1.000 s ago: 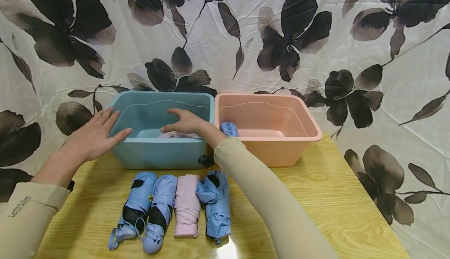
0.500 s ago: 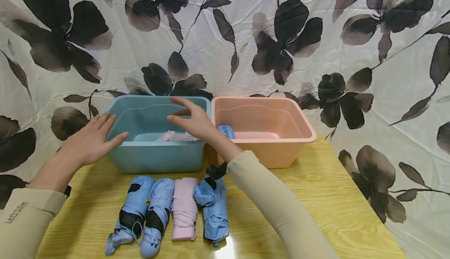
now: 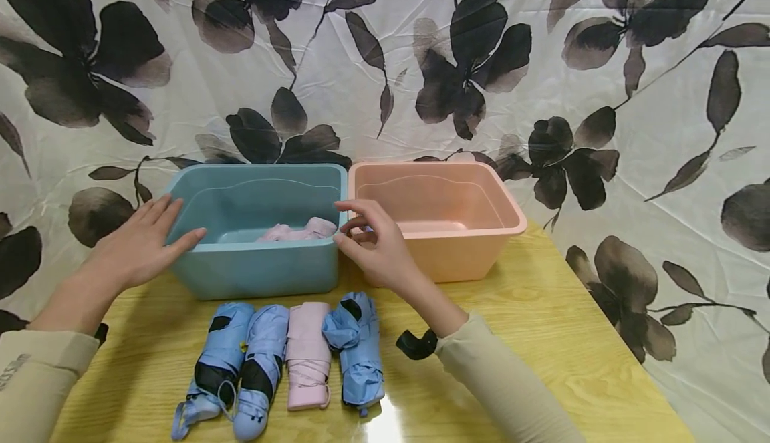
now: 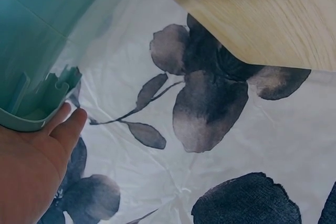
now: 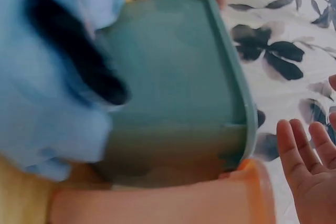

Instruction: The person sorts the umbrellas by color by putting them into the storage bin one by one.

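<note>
While left hand [image 3: 134,242], fingers extended, touches blue bin [image 3: 259,274], presumably steadying it, right hand [image 3: 380,249] hovers empty, relaxed, by peach bin [image 3: 457,256]; wrapped umbrellas [image 3: 308,349] lie rowed, likely for reach.

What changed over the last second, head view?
The right hand moved right and back toward the person, from over the teal bin to where it meets the orange bin. That uncovers more of the pink bundle. No visible grab or release. Unchanged: left hand at the teal bin's left rim, four wrapped bundles in front.
</note>
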Demonstrator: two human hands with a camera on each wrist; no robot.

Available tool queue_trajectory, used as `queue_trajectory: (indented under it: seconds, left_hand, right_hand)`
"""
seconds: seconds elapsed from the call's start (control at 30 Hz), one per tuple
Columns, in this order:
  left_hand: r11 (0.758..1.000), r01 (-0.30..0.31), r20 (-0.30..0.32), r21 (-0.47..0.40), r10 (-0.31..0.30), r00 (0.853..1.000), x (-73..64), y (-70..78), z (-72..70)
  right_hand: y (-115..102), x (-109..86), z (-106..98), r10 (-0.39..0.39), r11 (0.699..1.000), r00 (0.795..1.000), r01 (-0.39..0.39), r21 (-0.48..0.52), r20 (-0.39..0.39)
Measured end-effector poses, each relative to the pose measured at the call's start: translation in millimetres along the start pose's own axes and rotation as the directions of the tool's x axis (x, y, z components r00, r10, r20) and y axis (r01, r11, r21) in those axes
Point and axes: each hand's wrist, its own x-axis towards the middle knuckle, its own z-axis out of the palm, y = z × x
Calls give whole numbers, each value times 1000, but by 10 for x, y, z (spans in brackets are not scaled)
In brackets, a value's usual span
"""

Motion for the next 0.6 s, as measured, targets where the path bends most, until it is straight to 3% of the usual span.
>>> queue_trajectory:
  seconds: [0.17,0.3,0.43,0.6]
  left_hand:
    - [1000,1,0,6,-1,1000,-12,-16,-4]
    - [1000,-5,1,4,5,1000,-16,-14,-9]
    - [1000,-7,7,0,7,1000,-13,-10,-6]
    - [1000,-7,5,5,7,1000,-20,-22,-2]
  right_hand:
    - [87,-321,-54,9,998,999,-7,-56,36]
    - [172,-557,-63,67,992,990,-52,-118,124]
    - [255,-769,-55,205,959,946,-144,-243,251]
    - [330,-919,-24,346,874,882,-180,-451,320]
